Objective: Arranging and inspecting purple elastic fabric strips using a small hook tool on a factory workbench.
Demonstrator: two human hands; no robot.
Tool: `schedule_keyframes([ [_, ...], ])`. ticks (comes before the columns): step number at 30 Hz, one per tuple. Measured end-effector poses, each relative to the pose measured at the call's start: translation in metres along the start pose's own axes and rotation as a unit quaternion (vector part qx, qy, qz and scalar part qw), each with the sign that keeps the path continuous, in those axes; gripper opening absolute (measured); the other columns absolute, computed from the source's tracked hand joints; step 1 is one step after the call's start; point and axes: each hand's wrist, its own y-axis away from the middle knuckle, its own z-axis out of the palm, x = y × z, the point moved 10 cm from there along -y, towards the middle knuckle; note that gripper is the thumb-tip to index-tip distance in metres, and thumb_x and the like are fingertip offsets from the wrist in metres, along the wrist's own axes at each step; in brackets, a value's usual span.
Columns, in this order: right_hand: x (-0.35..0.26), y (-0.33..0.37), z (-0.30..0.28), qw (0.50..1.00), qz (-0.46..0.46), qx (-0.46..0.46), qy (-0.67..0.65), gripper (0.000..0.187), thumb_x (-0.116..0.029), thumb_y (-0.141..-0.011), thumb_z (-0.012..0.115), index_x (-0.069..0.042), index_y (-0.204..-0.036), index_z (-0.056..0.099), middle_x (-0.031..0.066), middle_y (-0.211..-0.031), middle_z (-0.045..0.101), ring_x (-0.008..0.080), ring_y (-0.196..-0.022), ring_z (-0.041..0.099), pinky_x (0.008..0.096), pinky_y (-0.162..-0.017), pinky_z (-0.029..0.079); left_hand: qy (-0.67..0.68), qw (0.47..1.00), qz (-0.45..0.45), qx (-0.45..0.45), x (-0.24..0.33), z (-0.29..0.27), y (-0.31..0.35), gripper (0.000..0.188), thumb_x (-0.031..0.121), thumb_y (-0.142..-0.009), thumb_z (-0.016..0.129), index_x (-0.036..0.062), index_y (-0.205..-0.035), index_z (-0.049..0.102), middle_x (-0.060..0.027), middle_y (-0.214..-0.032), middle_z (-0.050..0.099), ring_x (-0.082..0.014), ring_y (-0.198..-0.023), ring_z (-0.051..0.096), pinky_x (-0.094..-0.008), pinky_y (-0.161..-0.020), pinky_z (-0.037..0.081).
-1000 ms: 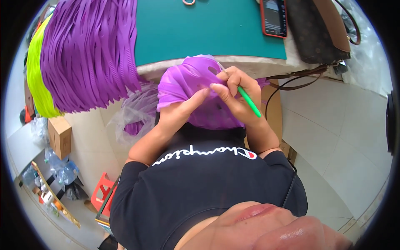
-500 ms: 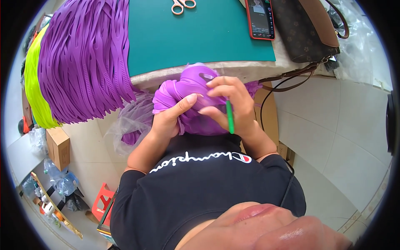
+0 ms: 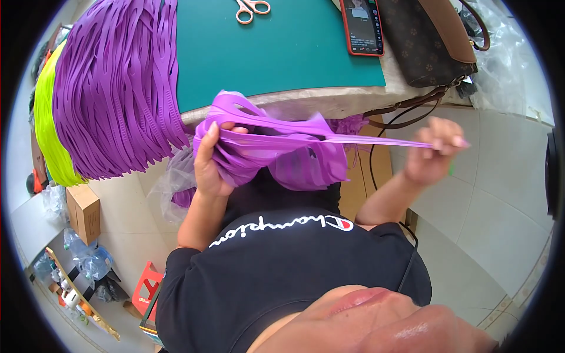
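Left hand (image 3: 207, 167) clamps the bunched purple elastic straps (image 3: 268, 156). Right hand (image 3: 432, 156) pinches one thin purple strap (image 3: 376, 140), drawn taut sideways. Separation looks barely begun: the bunch remains full.

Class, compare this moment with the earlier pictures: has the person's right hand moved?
Yes. The right hand has swung out to the person's right, away from the purple bundle below the table edge, drawing purple strips taut.

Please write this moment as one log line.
left hand: holds purple bundle | right hand: pulls one strip out sideways
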Motion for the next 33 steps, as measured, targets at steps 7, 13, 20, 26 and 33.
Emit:
schedule_keyframes([
  [7,-0.27,0.04,-0.059,0.937,-0.339,0.031,0.084,0.01,-0.007,-0.087,0.057,-0.005,-0.078,0.055,0.0002,-0.068,0.044,0.011,-0.057,0.033,0.0247,-0.048,0.027,0.034,0.992,0.078,0.092,0.037,-0.033,0.011,0.027,0.025,-0.097,0.048,0.0041,-0.108,0.061,-0.0136,-0.099,0.069,-0.0237,-0.093,0.068,-0.0386,-0.086,0.055],
  [13,-0.068,0.015,0.014,0.717,0.04,-0.09,0.69,0.016,-0.014,-0.093,0.058,-0.003,-0.082,0.062,0.0029,-0.082,0.059,0.0114,-0.071,0.051,0.0254,-0.06,0.043,-0.072,0.996,0.031,0.042,0.023,-0.026,0.022,0.027,0.018,-0.096,0.048,-0.0009,-0.112,0.057,-0.0181,-0.104,0.067,-0.0267,-0.092,0.067,-0.0403,-0.087,0.054],
  [20,0.019,-0.011,-0.02,0.548,0.132,-0.062,0.823,0.014,-0.013,-0.091,0.06,0.0,-0.089,0.063,0.0098,-0.093,0.067,0.0157,-0.081,0.059,0.0245,-0.074,0.045,-0.421,0.903,0.01,-0.085,0.009,0.04,0.029,0.043,0.013,-0.067,0.066,-0.0105,-0.103,0.061,-0.0199,-0.098,0.067,-0.028,-0.096,0.064,-0.0346,-0.09,0.046],
  [26,0.074,-0.076,0.022,0.443,-0.202,-0.19,0.853,0.015,-0.016,-0.089,0.063,-0.004,-0.092,0.055,0.0086,-0.109,0.067,0.0236,-0.1,0.056,0.034,-0.087,0.043,-0.457,0.872,-0.033,-0.174,-0.006,0.057,0.031,0.061,0.008,-0.071,0.068,-0.0072,-0.126,0.048,-0.0168,-0.116,0.062,-0.0277,-0.117,0.053,-0.0373,-0.103,0.034],
  [33,0.08,-0.11,0.02,0.437,-0.265,-0.152,0.846,0.015,-0.018,-0.09,0.062,-0.006,-0.097,0.056,0.0063,-0.116,0.065,0.0274,-0.104,0.055,0.0368,-0.088,0.043,-0.464,0.868,-0.055,-0.167,-0.014,0.06,0.032,0.06,0.002,-0.073,0.065,-0.0057,-0.129,0.046,-0.0169,-0.123,0.059,-0.027,-0.122,0.049,-0.0374,-0.107,0.029],
])
